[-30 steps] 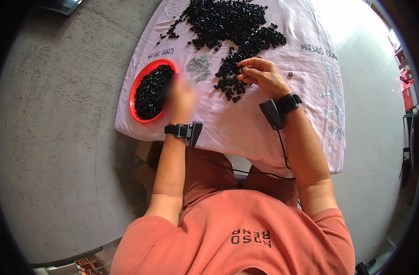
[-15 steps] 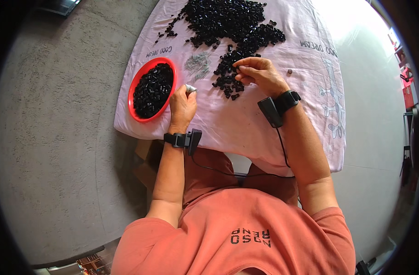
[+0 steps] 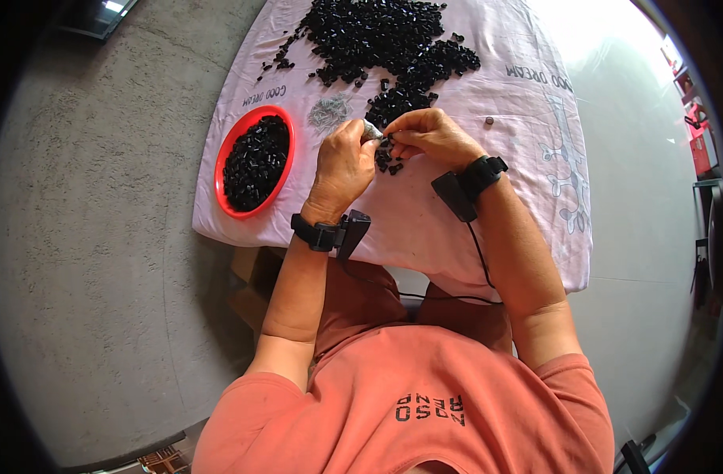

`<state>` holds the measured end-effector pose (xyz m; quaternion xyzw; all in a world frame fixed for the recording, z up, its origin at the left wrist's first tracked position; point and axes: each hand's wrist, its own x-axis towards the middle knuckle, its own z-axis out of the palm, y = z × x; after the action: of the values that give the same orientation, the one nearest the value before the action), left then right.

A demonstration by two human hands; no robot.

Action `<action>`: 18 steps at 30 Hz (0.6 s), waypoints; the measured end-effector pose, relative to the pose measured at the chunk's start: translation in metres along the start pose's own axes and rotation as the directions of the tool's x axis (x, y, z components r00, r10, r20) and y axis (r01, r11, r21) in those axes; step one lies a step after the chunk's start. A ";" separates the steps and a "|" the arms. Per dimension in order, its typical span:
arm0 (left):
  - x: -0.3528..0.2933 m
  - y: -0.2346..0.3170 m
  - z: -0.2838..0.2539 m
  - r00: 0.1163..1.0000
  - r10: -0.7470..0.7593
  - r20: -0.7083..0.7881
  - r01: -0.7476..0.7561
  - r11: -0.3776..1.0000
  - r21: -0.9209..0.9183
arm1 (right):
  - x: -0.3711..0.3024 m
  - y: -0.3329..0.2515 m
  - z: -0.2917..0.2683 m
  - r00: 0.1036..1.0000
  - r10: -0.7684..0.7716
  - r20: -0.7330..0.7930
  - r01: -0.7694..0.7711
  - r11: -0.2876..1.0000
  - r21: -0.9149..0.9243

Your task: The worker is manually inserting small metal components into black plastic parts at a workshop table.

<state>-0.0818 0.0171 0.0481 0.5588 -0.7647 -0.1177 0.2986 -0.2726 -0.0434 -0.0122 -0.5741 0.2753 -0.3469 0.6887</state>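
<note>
My left hand is closed in a pinch, with a pale grey wrapping at its fingertips. What it holds, if anything, is too small to make out. Meeting it fingertip to fingertip, my right hand pinches a small black plastic piece. Just beyond both hands spreads a heap of similar black pieces, with its near end partly behind my fingers. Beside my left hand lies a small pile of thin silvery pins. A red bowl full of black pieces stands to the left.
A pink printed cloth covers the table. One small brownish ring-like piece lies on it, right of my right hand. Each wrist wears a black strapped device; a cable runs from the right one. Red items stand at the far right.
My left hand has moved right and away from the bowl, up to my right hand. My right hand has come slightly left and nearer, off the black pieces. The whole view has shifted slightly.
</note>
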 end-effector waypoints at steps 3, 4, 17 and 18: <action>0.002 0.003 -0.002 1.000 0.012 0.013 -0.012 1.000 0.018 | -0.001 -0.001 0.000 1.000 -0.005 0.009 0.005 1.000 0.004; 0.002 0.004 -0.002 1.000 0.014 0.016 -0.014 1.000 0.028 | -0.001 0.000 0.000 1.000 -0.016 0.012 0.015 1.000 0.004; 0.008 0.013 0.004 0.986 -0.163 0.041 0.168 0.962 -0.215 | 0.001 0.003 0.002 1.000 -0.011 0.002 0.011 1.000 0.020; 0.008 0.014 0.004 0.986 -0.161 0.038 0.165 0.961 -0.222 | 0.001 0.003 0.002 1.000 -0.014 0.002 0.014 1.000 0.018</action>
<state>-0.0965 0.0138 0.0542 0.5814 -0.7008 -0.2328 0.3415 -0.2701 -0.0426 -0.0148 -0.5701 0.2676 -0.3536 0.6916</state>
